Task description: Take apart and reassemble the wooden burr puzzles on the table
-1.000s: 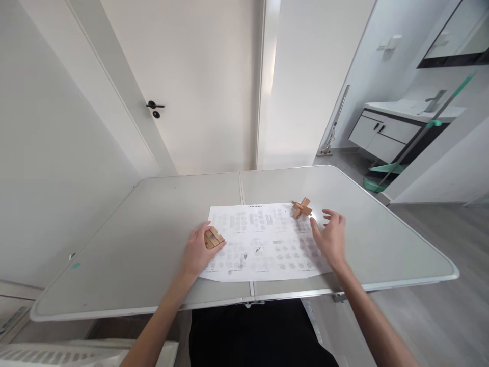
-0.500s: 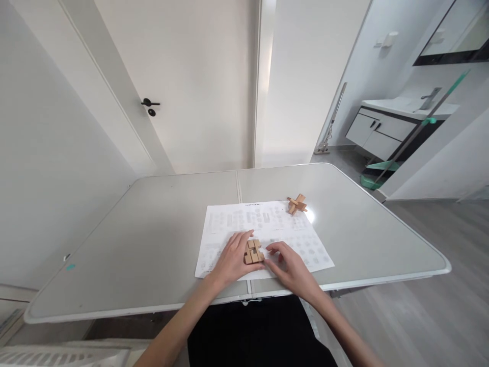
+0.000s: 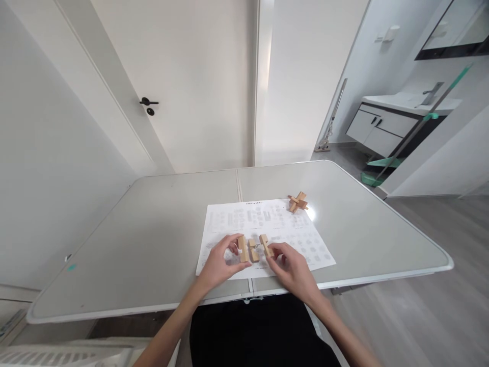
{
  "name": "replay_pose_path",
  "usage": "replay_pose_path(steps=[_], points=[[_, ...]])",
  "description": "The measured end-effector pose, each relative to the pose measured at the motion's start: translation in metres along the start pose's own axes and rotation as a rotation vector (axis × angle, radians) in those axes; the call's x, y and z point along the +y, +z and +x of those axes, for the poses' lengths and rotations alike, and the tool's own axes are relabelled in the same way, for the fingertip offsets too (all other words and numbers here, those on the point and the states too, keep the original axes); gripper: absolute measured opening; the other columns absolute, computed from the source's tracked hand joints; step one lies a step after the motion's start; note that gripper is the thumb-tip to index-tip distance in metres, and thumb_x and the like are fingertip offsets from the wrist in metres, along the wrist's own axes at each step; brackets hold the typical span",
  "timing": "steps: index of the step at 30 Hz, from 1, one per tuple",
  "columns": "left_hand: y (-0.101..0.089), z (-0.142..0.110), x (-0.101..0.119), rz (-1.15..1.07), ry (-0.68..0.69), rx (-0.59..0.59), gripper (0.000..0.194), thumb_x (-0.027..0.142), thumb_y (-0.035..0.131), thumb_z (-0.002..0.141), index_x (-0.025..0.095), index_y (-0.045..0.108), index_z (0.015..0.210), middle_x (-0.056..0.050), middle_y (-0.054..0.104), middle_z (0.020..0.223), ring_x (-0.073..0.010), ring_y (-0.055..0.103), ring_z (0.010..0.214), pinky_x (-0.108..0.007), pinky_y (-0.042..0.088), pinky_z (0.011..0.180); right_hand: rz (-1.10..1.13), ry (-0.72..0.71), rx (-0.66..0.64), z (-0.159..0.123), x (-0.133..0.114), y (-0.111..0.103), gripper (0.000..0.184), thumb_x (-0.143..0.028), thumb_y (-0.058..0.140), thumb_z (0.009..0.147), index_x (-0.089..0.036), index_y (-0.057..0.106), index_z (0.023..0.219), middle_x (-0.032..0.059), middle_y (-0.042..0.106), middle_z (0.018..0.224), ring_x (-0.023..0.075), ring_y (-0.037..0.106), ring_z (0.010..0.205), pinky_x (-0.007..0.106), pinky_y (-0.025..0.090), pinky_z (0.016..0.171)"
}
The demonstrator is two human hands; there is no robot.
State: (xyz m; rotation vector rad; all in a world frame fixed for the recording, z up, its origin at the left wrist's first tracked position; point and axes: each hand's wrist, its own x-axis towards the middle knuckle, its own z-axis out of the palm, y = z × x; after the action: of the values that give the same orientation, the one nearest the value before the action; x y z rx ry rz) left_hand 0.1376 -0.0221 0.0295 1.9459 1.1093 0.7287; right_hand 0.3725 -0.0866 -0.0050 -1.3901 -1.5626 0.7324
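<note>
No text can be read: the printed sheet [image 3: 267,224] under the left hand [image 3: 221,259] and right hand [image 3: 293,264] carries a dark heading [image 3: 254,203] beyond them and a short caption [image 3: 261,268] between them, both too small and blurred.

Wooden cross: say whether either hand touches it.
No, the wooden cross lies at the far right corner of the paper, apart from the left hand and right hand.

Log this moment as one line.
left hand: holds left block | right hand: holds right block | between: middle block | beneath: sheet | sheet's far-right corner: cross
</note>
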Motion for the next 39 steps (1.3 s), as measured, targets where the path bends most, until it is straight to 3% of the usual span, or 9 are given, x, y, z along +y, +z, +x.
replay_pose_path(steps=[4,8,13,16,20,24,29,33,39], points=[[-0.002,-0.005,0.015,-0.229,-0.034,0.014,0.067,0.039,0.084,0.080,0.026,0.054,0.139,-0.004,0.067,0.102,-0.0219,0.064,0.097,-0.044,0.045,0.106,0.216,0.095,0.028,-0.001,-0.014,-0.011,0.028,-0.049,0.060,0.099,-0.026,0.068,0.112,0.0053,0.071,0.095,0.0249,0.068,0.084,0.038,0.054,0.079],[-0.003,-0.006,0.022,-0.535,-0.039,-0.003,0.064,0.034,0.083,0.082,0.023,0.054,0.138,-0.009,0.066,0.114,-0.0229,0.060,0.106,-0.038,0.047,0.099,0.365,0.105,-0.003,-0.002,-0.028,-0.014,0.032,-0.051,0.062,0.098,-0.025,0.067,0.116,0.0041,0.070,0.089,0.0241,0.070,0.083,0.038,0.055,0.082],[0.007,-0.004,0.022,-0.965,-0.132,-0.084,0.055,0.062,0.066,0.091,0.015,0.070,0.121,-0.009,0.060,0.101,-0.0131,0.047,0.074,-0.031,0.043,0.079,0.478,0.107,-0.020,-0.002,-0.047,-0.012,0.031,-0.048,0.064,0.098,-0.025,0.066,0.119,0.0052,0.072,0.091,0.0226,0.068,0.083,0.037,0.056,0.079],[0.012,-0.003,0.026,-1.106,-0.147,-0.110,0.054,0.063,0.060,0.094,0.014,0.072,0.112,-0.007,0.055,0.098,-0.0110,0.039,0.068,-0.031,0.041,0.078,0.518,0.074,-0.025,0.001,-0.057,-0.012,0.031,-0.047,0.064,0.098,-0.024,0.066,0.119,0.0054,0.072,0.092,0.0216,0.067,0.082,0.035,0.056,0.077],[0.008,-0.002,0.039,-1.095,-0.151,-0.246,0.034,0.042,0.067,0.093,0.014,0.070,0.111,-0.004,0.051,0.096,-0.0068,0.030,0.060,-0.026,0.035,0.066,0.532,0.038,-0.028,0.008,-0.059,-0.012,0.029,-0.043,0.064,0.099,-0.023,0.066,0.119,0.0044,0.072,0.091,0.0198,0.067,0.081,0.034,0.057,0.077],[0.004,0.000,0.045,-1.095,-0.209,-0.312,0.024,0.027,0.058,0.096,0.016,0.066,0.116,-0.001,0.047,0.091,-0.0041,0.022,0.052,-0.025,0.023,0.054,0.439,-0.018,-0.006,0.012,-0.054,-0.005,0.026,-0.039,0.062,0.100,-0.023,0.066,0.120,0.0055,0.074,0.095,0.0205,0.070,0.082,0.036,0.059,0.080],[0.012,0.001,0.043,-1.003,-0.277,-0.318,0.025,0.038,0.055,0.102,0.015,0.062,0.101,0.000,0.048,0.085,-0.0050,0.027,0.054,-0.025,0.024,0.054,0.227,-0.173,0.037,0.014,-0.049,0.002,0.022,-0.033,0.058,0.102,-0.024,0.069,0.120,0.0082,0.074,0.109,0.0216,0.070,0.090,0.037,0.059,0.082],[0.016,0.000,0.044,-0.861,-0.246,-0.365,0.033,0.048,0.051,0.103,0.016,0.059,0.101,-0.004,0.056,0.091,-0.0078,0.035,0.058,-0.027,0.029,0.058,0.144,-0.187,0.047,0.015,-0.043,0.001,0.024,-0.033,0.059,0.103,-0.025,0.066,0.125,0.0065,0.074,0.103,0.0221,0.071,0.089,0.037,0.058,0.083],[0.021,0.004,0.047,-0.749,-0.372,-0.373,0.030,0.044,0.042,0.101,0.019,0.052,0.088,0.002,0.047,0.076,-0.0106,0.025,0.059,-0.027,0.023,0.054,0.070,-0.206,0.072,0.018,-0.041,0.003,0.016,-0.029,0.059,0.103,-0.025,0.066,0.117,0.0049,0.072,0.100,0.0226,0.070,0.090,0.036,0.057,0.080]])
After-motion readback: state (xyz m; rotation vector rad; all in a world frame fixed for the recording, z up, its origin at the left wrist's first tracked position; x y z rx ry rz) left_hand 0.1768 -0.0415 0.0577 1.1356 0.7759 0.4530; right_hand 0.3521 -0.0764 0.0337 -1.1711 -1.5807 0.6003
